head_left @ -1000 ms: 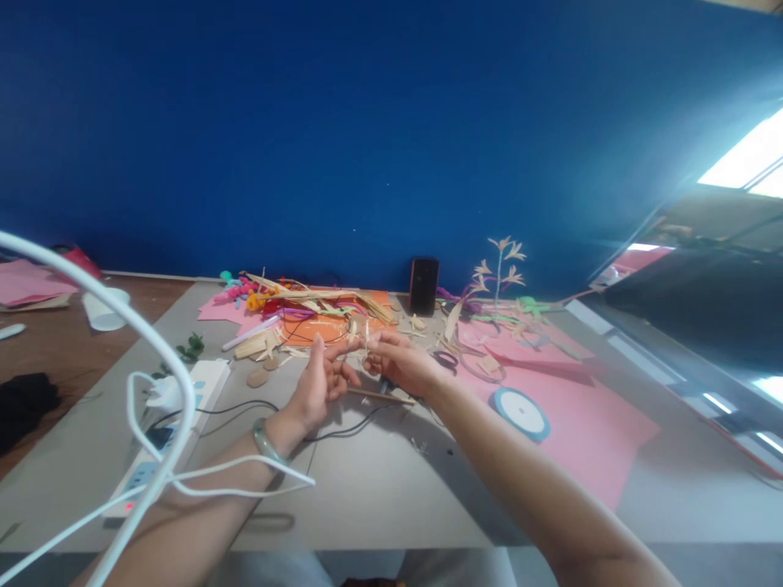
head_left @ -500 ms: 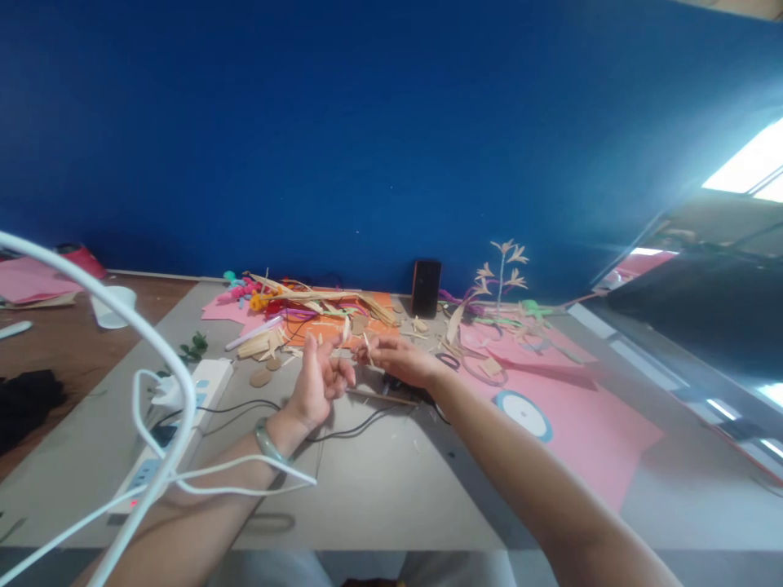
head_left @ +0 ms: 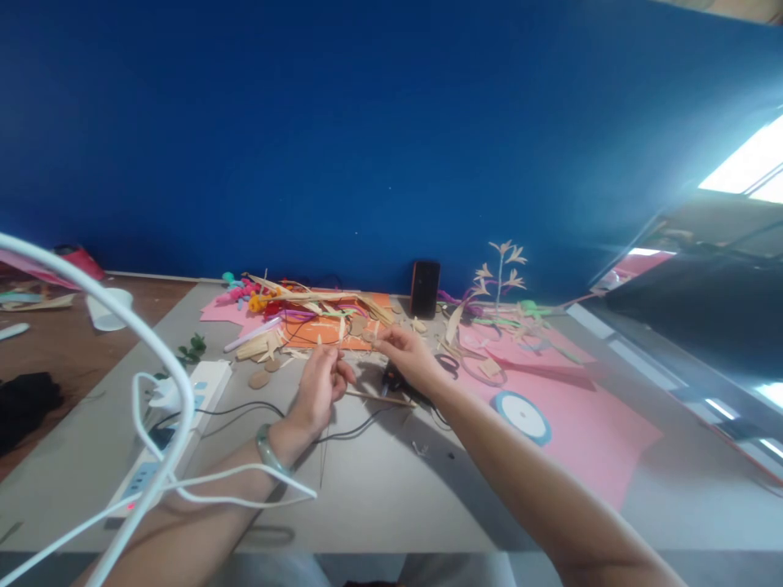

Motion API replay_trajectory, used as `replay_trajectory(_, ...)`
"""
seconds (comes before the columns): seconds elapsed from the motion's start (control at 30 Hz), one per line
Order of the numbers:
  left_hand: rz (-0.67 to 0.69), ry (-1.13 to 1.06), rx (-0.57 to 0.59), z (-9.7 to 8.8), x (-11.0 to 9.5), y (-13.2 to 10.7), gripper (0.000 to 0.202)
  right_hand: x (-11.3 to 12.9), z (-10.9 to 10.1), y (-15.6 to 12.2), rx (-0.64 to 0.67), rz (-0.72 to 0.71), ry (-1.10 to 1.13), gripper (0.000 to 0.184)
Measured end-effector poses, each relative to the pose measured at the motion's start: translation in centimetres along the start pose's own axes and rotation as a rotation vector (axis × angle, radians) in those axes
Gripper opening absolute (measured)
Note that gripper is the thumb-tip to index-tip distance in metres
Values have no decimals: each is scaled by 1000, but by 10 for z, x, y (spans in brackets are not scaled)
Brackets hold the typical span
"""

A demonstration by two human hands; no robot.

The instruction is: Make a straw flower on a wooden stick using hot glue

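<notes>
My left hand (head_left: 319,381) is closed, its thumb and forefinger pinching a thin wire (head_left: 323,465) that hangs below the palm. A small pale husk petal (head_left: 319,341) shows at the top of that hand. To its right, my right hand (head_left: 407,352) is closed in a pinch at the fingertips. What sits between those fingertips is a tiny pale piece, too small to name. Beneath my right hand lies a dark tool (head_left: 391,378), partly covered. A thin wooden stick (head_left: 380,397) rests on the table between my hands.
Dried husk strips (head_left: 342,298) and coloured wires lie on orange paper (head_left: 315,333). A wire stem with husk flowers (head_left: 501,273) stands at back right. Around are a black upright box (head_left: 425,289), scissors (head_left: 449,364), a ribbon roll (head_left: 521,417), pink paper (head_left: 587,416) and a power strip (head_left: 211,383).
My left hand has turned and its fingers have closed together. My right hand has shifted slightly up and right, so the gap between the hands is wider.
</notes>
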State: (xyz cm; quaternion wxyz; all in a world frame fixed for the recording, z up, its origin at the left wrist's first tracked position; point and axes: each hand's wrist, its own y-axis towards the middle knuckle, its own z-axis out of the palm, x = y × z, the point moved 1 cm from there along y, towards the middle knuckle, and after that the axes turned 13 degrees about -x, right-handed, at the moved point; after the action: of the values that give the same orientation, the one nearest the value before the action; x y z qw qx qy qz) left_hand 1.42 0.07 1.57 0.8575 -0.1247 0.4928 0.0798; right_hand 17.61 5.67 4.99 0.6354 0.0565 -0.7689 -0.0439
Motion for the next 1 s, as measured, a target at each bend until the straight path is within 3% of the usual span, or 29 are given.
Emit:
replay_trajectory(0.2, -88, -65, 139, 2, -5, -5, 27, -2, 11, -9, 81, 102, 282, 26)
replay_trajectory(0.33, -205, -116, 290, 2, -6, -6, 24, -11, 25, -16, 318, 306, 444, 29)
replay_trajectory(0.43, -218, -153, 327, 2, -6, -7, 23, -18, 29, -17, 432, 314, 488, 31)
replay_trajectory(0.53, -204, -174, 286, 1, -5, -5, 21, -21, 22, -8, 376, 217, 419, 31)
replay_trajectory(0.77, -173, -156, 154, 1, -7, -3, 27, -20, -10, 30, 57, 50, 196, 30)
replay_trajectory(0.93, -136, -102, 106, 1, -6, -3, 30, -3, -15, 27, 159, 93, 157, 32)
replay_trajectory(1.0, -117, -83, 90, 3, -6, -4, 31, 7, -14, 20, 125, 47, 76, 29)
